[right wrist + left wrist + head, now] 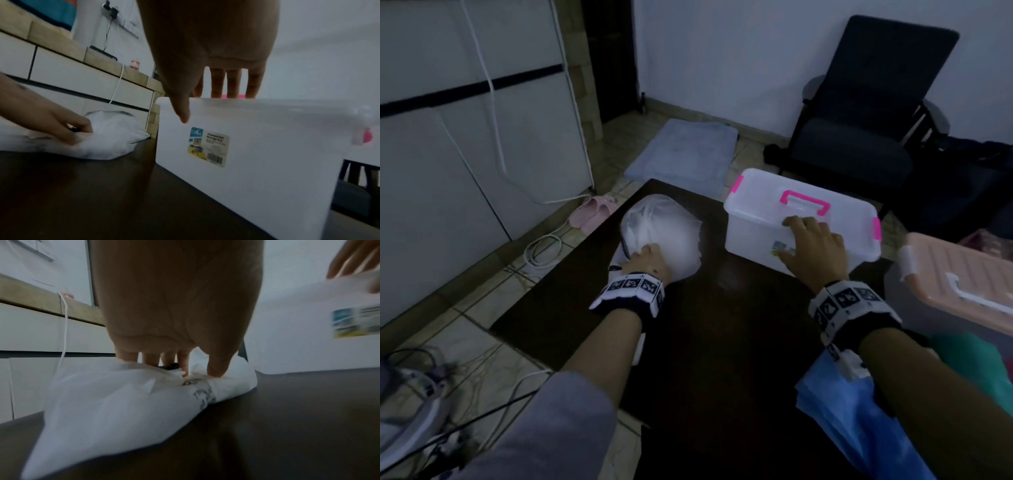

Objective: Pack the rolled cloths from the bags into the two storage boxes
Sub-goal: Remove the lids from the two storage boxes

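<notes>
A white plastic bag (667,233) (123,402) bulging with pale contents lies on the dark table (722,325). My left hand (643,255) (195,373) pinches its gathered, printed neck between thumb and fingers. To the right stands a lidded clear storage box (756,212) (277,154) with a pink handle (804,202) and pink latches. My right hand (801,236) (205,105) clasps its near top edge, fingers on the lid, thumb down the front wall above a label (207,146). A pink-lidded box (962,277) stands at the right edge. The rolled cloths are hidden.
A blue bag (859,428) lies at the near right of the table, under my right forearm. A dark armchair (859,130) stands behind the clear box. On the tiled floor are a folded blue cloth (685,150), pink slippers (592,212) and cables (541,250).
</notes>
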{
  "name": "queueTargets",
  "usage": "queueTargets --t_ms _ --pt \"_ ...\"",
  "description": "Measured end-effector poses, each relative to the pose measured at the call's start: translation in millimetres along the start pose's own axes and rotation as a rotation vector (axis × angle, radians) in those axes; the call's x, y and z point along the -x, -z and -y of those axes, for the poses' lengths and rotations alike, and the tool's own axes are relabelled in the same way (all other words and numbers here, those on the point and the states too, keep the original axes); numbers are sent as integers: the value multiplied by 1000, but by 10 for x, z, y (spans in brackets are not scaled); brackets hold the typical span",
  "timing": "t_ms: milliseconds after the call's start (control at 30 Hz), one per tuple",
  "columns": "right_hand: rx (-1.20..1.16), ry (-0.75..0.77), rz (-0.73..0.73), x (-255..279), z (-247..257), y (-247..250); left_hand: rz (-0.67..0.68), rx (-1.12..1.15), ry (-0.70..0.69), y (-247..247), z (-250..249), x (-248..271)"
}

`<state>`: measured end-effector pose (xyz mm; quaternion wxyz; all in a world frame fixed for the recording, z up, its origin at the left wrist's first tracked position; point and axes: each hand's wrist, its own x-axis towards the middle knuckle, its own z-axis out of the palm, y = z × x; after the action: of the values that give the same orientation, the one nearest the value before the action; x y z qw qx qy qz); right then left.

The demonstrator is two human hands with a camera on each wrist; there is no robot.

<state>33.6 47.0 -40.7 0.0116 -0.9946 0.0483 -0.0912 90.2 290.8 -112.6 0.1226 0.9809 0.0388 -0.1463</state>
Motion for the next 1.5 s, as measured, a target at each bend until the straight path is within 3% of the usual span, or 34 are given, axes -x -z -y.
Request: queueTargets --t_ms 167,267,467,633,733,800,833,900,933,1033,1100,1133,1300,1400,1500 --pt "213 50 15 -90 -39 10 -55 21 -11 132 -246 -416" --pt "223 86 35 -26 1 83 -89 -7 -19 197 -327 -580" --pt "162 114 85 377 171 226 -146 -98 -26 240 -343 -654" --pt "71 182 144 666 240 395 -180 -21 -9 385 -370 -589" --pt "-105 169 176 691 97 507 -149 -5 -10 501 -378 -531" --pt "-372 106 111 666 -77 638 -186 24 -20 595 -400 -492" --pt "-473 55 -16 649 -173 690 -229 65 -54 660 -426 -452" --pt "-555 -137 -239 568 -425 696 -275 191 -143 783 -530 -328" --pt "-558 -260 -250 521 -552 660 -253 240 -168 824 -592 -261" --pt "-529 -551 -27 380 -904 385 -15 255 -151 784 -776 -94" --pt "-523 -589 112 351 -993 222 184 328 -93 707 -871 8" --pt "-521 -580 135 352 -1004 158 207 359 -79 661 -901 42" --pt "-404 -559 73 365 -983 66 90 289 -82 586 -955 117" --pt "-521 -611 26 346 -1071 -30 77 291 -95 583 -930 113" --pt "-515 -630 81 338 -1053 -6 13 352 -112 577 -867 116"
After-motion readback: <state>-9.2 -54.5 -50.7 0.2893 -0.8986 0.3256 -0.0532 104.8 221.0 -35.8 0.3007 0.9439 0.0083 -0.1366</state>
